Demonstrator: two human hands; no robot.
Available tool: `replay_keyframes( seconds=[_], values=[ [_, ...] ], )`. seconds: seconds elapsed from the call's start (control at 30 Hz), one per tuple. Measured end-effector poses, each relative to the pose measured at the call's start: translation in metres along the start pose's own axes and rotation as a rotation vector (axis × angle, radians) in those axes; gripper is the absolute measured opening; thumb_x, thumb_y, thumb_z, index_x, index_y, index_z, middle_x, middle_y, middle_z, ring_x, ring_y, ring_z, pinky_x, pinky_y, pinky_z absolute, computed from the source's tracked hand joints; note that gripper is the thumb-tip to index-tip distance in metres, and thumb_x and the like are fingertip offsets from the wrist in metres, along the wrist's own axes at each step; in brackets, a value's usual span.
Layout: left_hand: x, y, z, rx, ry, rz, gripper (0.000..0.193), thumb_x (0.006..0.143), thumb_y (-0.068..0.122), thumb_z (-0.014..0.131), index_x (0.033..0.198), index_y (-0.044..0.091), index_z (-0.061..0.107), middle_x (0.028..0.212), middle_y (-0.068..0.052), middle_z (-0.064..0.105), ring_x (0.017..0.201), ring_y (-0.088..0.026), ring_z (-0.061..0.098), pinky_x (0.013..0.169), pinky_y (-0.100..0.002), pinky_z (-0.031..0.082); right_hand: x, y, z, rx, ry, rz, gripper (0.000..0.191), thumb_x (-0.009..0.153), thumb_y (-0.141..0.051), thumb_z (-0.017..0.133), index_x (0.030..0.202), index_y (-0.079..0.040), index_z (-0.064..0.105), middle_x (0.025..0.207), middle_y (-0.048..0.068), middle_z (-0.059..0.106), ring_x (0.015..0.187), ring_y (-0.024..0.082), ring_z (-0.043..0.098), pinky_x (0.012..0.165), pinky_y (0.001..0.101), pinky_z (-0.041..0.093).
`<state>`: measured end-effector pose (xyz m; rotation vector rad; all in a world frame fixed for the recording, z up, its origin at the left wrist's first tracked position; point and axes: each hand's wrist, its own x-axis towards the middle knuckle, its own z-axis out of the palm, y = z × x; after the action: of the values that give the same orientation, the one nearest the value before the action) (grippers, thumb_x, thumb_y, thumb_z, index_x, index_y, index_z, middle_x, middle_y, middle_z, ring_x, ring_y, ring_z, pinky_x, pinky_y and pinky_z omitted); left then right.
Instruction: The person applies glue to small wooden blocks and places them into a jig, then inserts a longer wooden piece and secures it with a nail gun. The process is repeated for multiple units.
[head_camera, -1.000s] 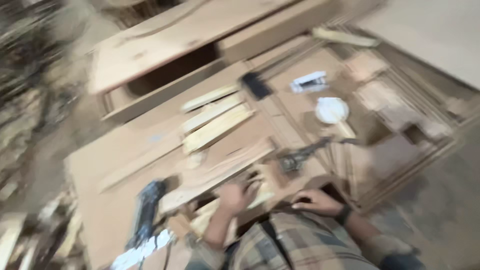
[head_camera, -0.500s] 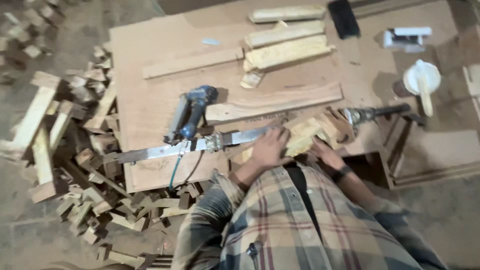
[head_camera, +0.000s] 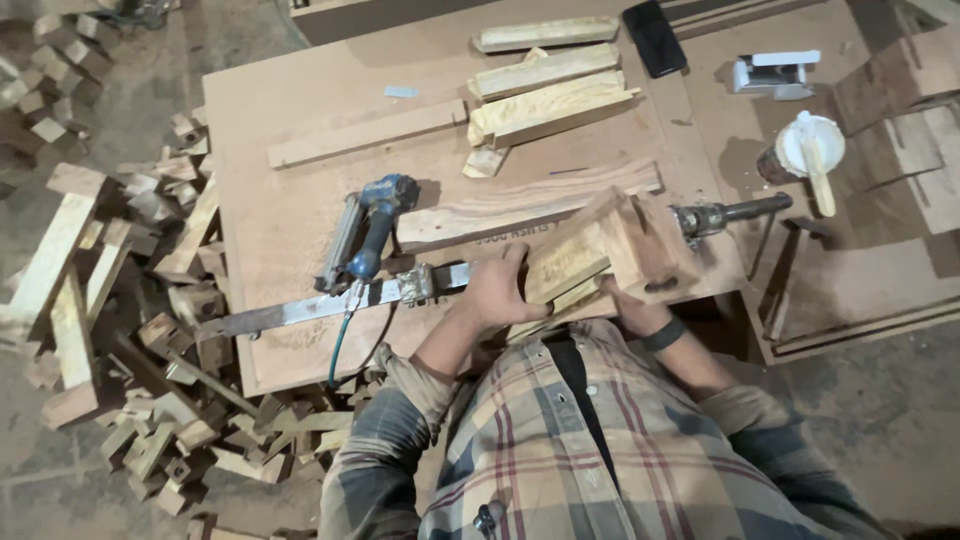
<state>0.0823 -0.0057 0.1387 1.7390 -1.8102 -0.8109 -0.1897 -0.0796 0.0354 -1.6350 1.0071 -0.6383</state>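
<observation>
A small wooden frame piece built of light blocks rests at the near edge of the brown board table. My left hand grips its left end. My right hand, with a dark wristband, holds it from below on the right and is partly hidden. A long metal bar clamp lies just left of my left hand, and a blue nail gun with its hose sits behind the clamp. A long plank lies just beyond the frame piece.
Several cut wooden bars lie at the table's far side, with a black phone. A drill, a white glue pot with a stick and a white stapler sit to the right. Wood offcuts litter the floor on the left.
The view has steadied and come closer. The wooden frame piece is now lifted and turned more upright in both hands; my left hand has shifted onto its left end.
</observation>
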Motion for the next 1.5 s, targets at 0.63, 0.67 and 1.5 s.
replay_keyframes(
  seconds=[0.63, 0.67, 1.5],
  values=[
    [-0.052, -0.012, -0.038, -0.673, -0.139, 0.361, 0.074, 0.09, 0.034, 0.079, 0.151, 0.003, 0.051, 0.142, -0.016, 0.065, 0.132, -0.025, 0.061, 0.113, -0.039, 0.046, -0.001, -0.032, 0.036, 0.091, -0.583, -0.247, 0.065, 0.096, -0.031, 0.061, 0.15, -0.001, 0.042, 0.156, 0.018, 0.042, 0.138, 0.031, 0.037, 0.116, 0.0448, 0.028],
    [-0.058, -0.008, -0.041, -0.645, -0.15, 0.38, 0.071, 0.095, 0.034, 0.075, 0.154, 0.003, 0.049, 0.143, -0.016, 0.065, 0.133, -0.025, 0.061, 0.113, -0.038, 0.046, -0.001, -0.031, 0.037, 0.087, -0.598, -0.232, 0.064, 0.097, -0.03, 0.06, 0.151, -0.001, 0.041, 0.156, 0.018, 0.041, 0.137, 0.031, 0.037, 0.115, 0.0444, 0.028],
    [-0.083, 0.045, -0.002, -0.266, 0.391, 0.243, 0.086, 0.069, 0.042, 0.088, 0.137, -0.001, 0.056, 0.127, -0.024, 0.063, 0.118, -0.041, 0.063, 0.1, -0.047, 0.052, 0.012, -0.012, -0.035, -0.679, 0.087, -0.594, 0.073, 0.092, -0.024, 0.066, 0.154, 0.002, 0.036, 0.159, 0.028, 0.034, 0.149, 0.042, 0.032, 0.123, 0.0499, 0.027]
  ],
)
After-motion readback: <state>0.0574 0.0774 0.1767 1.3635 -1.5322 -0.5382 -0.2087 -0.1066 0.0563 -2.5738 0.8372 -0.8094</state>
